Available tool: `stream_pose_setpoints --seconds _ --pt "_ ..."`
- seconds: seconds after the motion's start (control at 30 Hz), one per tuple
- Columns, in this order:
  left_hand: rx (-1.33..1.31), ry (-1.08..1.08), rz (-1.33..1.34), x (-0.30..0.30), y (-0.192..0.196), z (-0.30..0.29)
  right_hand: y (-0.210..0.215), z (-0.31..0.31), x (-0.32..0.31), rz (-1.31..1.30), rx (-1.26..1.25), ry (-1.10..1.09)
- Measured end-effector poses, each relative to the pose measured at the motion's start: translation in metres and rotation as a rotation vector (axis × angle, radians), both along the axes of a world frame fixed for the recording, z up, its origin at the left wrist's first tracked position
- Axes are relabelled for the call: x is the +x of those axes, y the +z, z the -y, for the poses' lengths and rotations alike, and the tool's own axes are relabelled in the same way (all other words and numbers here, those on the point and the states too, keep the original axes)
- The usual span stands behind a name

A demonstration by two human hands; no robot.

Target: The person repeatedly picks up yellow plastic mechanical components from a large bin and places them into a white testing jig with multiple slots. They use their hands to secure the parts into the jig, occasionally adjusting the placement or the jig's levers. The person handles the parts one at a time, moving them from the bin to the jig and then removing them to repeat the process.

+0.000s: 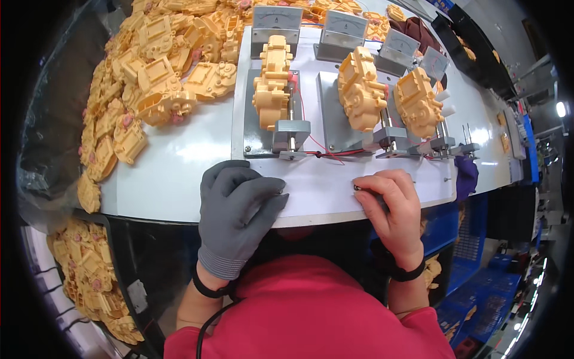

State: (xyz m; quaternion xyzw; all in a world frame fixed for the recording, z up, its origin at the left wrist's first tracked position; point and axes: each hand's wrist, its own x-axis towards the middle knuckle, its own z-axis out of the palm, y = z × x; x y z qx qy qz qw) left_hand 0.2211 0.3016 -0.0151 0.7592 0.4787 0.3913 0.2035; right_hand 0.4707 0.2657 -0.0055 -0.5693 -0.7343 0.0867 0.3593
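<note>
My left hand (236, 200), in a grey knit glove, is at the table's front edge with thumb and fingertips pinched together; whatever they hold is too small to make out. To its right my bare right hand (391, 206) pinches a small dark metal piece (357, 188) between thumb and forefinger. Beyond my hands, three yellow plastic gearbox housings (273, 84), (362, 90), (417, 103) stand upright on grey test fixtures (253, 128). Metal shafts in small grey blocks (291, 134) meet their right sides. Neither hand touches the housings.
Several analog ammeters (276, 27) stand behind the fixtures, and red wires (344, 154) run in front of them. A large heap of yellow housings (161, 54) covers the table's left. More fill a bin (95, 281) below. A purple cloth (466, 176) and blue crates (469, 239) are at right.
</note>
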Motion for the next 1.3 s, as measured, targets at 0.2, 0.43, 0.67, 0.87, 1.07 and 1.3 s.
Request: stream_pose_setpoints --seconds 0.2,0.43,0.67,0.87,1.07,1.3 --pt "-0.014 0.003 -0.034 0.001 0.002 0.001 -0.002 -0.004 -0.001 0.037 0.042 -0.007" --pt "-0.002 0.008 -0.042 0.000 0.002 0.001 0.002 -0.004 -0.002 -0.027 0.003 -0.004" --pt "-0.026 0.006 -0.038 0.000 0.000 0.002 0.003 0.000 0.002 -0.052 0.021 -0.002" --pt "-0.049 0.026 -0.005 0.003 0.001 0.003 0.024 0.024 0.045 -0.026 0.117 -0.278" --pt "-0.079 0.049 -0.021 0.000 0.000 0.004 0.015 0.027 0.070 -0.058 -0.197 -0.283" --pt "-0.111 0.036 -0.002 0.002 0.001 0.003 0.004 0.019 0.075 0.039 -0.130 -0.249"
